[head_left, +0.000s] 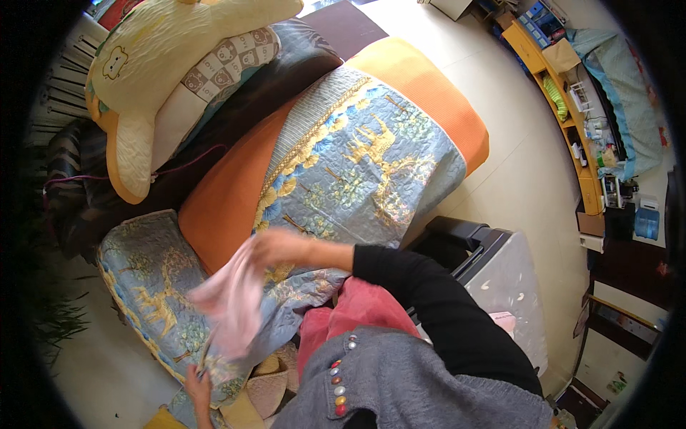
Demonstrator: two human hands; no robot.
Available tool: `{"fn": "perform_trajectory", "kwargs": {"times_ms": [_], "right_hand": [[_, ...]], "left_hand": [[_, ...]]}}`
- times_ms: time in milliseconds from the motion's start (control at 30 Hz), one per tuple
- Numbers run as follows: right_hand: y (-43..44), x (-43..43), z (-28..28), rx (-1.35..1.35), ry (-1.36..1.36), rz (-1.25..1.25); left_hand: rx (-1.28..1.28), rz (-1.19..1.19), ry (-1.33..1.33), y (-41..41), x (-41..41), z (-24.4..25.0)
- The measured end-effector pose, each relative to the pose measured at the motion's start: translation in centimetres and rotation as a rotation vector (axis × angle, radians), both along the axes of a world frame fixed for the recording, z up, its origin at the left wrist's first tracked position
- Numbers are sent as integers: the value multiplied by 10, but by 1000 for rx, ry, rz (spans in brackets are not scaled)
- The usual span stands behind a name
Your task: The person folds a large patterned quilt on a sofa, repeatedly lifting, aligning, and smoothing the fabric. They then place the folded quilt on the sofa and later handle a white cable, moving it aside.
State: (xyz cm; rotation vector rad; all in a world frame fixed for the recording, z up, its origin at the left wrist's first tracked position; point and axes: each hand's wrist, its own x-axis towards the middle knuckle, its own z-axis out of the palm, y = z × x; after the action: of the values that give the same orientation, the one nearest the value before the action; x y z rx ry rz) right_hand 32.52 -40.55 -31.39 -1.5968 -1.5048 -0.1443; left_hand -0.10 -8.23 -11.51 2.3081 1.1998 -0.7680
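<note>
My right hand [276, 248], blurred by motion, holds a pink cloth [236, 300] that hangs below it. At the lower left, my left hand [198, 382] grips the edge of a blue-grey quilted cover [166, 295] with giraffe and tree prints. The printed cover [343, 166] also lies over an orange sofa seat [236, 193] in front of me, with a ruffled yellow and blue border along one side. Part of the cover reaches my lap, near my red trousers.
A large cream plush cushion [155, 69] lies on the dark sofa back [278, 75]. A grey lidded bin or case [504, 284] stands at my right. Slippers [268, 386] are near my feet. A yellow cabinet [568, 128] with clutter stands at the far right.
</note>
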Motion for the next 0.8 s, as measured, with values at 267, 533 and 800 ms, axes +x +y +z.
{"fn": "perform_trajectory", "kwargs": {"times_ms": [267,533,800], "right_hand": [[-386,38,-126,-977,769,-1583],[-401,6,-68,-832,946,-1487],[-113,-37,-62,-959,1022,-788]], "left_hand": [[636,-195,-120,75,-199,55],[56,1063,-645,54,-201,-49],[-571,976,-889,-47,-61,13]]}}
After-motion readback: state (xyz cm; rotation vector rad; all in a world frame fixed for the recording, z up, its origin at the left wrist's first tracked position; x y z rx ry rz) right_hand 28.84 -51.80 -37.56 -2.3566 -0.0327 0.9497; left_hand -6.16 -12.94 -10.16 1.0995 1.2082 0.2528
